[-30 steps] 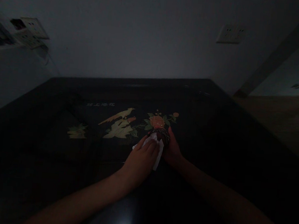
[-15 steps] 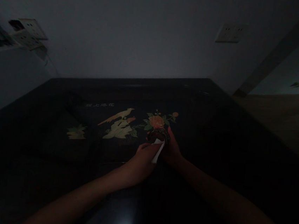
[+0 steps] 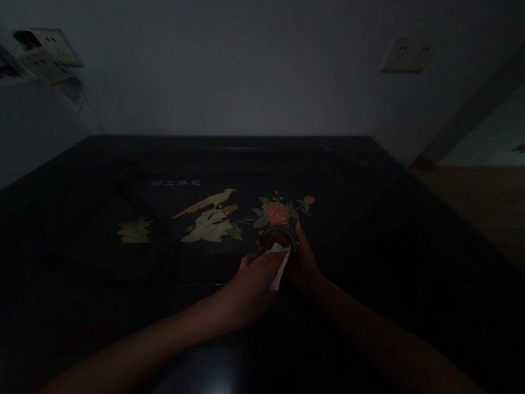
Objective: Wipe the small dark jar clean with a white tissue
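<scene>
Left hand: fingers closed on white tissue, pressed to dark round object. Right hand: fingers gripping object's side.

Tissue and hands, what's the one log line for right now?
left hand: holding white tissue; right hand: holding dark round thing; white tissue: against it; orange flower: just beyond

"Where are your arms?"
"Stretched out ahead of me: my left forearm slants in from one side, my right forearm from the other."
"And your hands?"
"Close together. My left hand has its back up, fingers bent inward toward my right hand, which is cupped, one finger pointing forward. Both are bare."
</scene>
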Motion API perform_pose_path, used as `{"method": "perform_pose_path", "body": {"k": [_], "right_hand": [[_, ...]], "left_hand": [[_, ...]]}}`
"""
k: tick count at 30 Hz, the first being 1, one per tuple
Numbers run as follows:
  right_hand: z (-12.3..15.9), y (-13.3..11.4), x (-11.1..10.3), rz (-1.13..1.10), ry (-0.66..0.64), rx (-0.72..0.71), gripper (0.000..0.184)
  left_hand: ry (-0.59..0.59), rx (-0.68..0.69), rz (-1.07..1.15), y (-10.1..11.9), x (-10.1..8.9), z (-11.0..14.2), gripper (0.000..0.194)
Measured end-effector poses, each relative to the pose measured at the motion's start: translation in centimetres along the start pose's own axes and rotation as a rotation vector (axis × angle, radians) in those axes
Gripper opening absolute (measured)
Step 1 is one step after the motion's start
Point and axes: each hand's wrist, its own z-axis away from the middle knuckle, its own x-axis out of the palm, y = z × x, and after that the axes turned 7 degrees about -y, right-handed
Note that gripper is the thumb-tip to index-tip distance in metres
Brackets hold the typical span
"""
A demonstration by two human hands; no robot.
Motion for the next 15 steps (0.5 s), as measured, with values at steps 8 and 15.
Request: {"method": "perform_pose_path", "body": {"k": [8, 15], "right_hand": [[-0.24, 0.16, -0.51, 0.006, -0.015, -0.022, 0.043], [-0.13, 0.06, -0.50, -0.015, -0.041, -0.008, 0.042]], "left_hand": [[-0.004, 0.057, 0.182, -0.04, -0.42, -0.08, 0.051], [-0.059, -0.018, -0.278, 0.32, -0.85, -0.18, 0.053]]}}
